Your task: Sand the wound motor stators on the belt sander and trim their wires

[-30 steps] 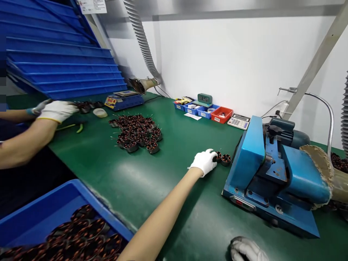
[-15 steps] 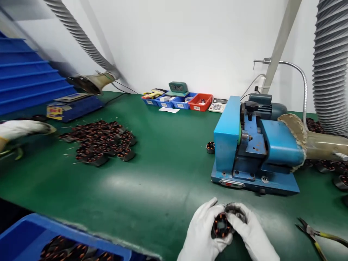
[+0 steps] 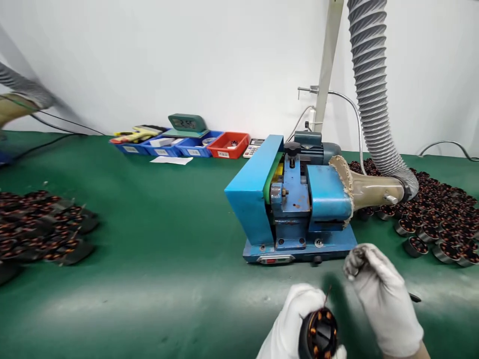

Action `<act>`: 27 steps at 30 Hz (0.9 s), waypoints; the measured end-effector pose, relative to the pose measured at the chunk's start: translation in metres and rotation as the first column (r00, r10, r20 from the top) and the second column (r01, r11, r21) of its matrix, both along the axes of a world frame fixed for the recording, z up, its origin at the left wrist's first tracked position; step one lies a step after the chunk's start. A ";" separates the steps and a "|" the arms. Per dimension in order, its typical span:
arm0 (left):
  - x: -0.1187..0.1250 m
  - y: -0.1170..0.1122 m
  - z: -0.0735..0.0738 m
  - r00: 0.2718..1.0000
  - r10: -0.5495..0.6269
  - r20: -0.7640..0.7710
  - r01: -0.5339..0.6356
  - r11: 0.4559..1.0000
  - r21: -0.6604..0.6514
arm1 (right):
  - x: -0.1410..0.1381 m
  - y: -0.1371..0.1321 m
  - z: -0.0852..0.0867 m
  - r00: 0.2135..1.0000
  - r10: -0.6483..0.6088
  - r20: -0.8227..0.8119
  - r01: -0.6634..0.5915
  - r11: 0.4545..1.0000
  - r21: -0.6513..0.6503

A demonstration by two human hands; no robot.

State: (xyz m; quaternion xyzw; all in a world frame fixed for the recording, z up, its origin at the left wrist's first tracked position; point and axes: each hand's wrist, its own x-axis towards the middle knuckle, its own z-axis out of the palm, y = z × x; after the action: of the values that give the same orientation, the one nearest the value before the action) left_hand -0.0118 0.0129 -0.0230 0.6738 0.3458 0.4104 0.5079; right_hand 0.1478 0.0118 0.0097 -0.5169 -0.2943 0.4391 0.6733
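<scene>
At the lower centre my left hand, in a white glove, is closed around a motor stator. The stator is a black ring with copper windings, its open face turned toward me; a thin wire lead sticks up from its top. To the right, apart from the stator, my right hand is raised with its fingers curled together. Its glove is dark with dirt at the fingertips, and whatever may be between them is hidden. A dark tip of the pliers shows beside that hand.
A blue belt grinding machine stands just beyond my hands, with a grey duct hose behind it. Many stators sit at right; another pile lies at left. Small blue bins, a red bin and a clock line the wall.
The view has swung right. My right hand has come off the stator and moved up and right; my left hand keeps hold of it. The blue tub and another person's gloved hand have left view.
</scene>
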 end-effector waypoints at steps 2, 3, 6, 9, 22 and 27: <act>0.012 0.008 -0.003 0.996 0.076 0.052 -0.072 0.994 -0.078 | 0.003 -0.002 -0.007 0.987 -0.087 0.137 0.085 0.996 0.023; 0.019 0.012 -0.004 0.989 0.124 0.081 -0.113 0.985 -0.127 | 0.002 -0.003 -0.013 0.976 -0.069 0.205 0.066 0.998 0.022; 0.044 0.024 -0.003 0.963 0.213 0.167 -0.163 0.949 -0.270 | -0.010 -0.001 -0.026 0.939 -0.012 0.345 0.015 1.000 -0.004; 0.068 0.033 0.002 0.935 0.251 0.251 -0.142 0.913 -0.384 | -0.020 0.012 -0.024 0.898 -0.052 0.436 0.099 0.991 -0.086; 0.100 0.059 0.021 0.783 0.454 0.426 -0.124 0.784 -0.609 | -0.011 0.045 0.009 0.848 -0.034 0.528 0.121 0.984 -0.130; 0.081 0.038 0.012 0.896 0.397 0.201 -0.243 0.815 -0.527 | -0.015 0.023 -0.003 0.898 -0.005 0.440 0.085 0.983 -0.163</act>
State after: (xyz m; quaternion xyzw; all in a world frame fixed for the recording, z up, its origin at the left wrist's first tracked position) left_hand 0.0697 0.0512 -0.0114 0.3841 0.4660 0.4876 0.6306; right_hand 0.1327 0.0344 0.0070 -0.6671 -0.3853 0.3206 0.5511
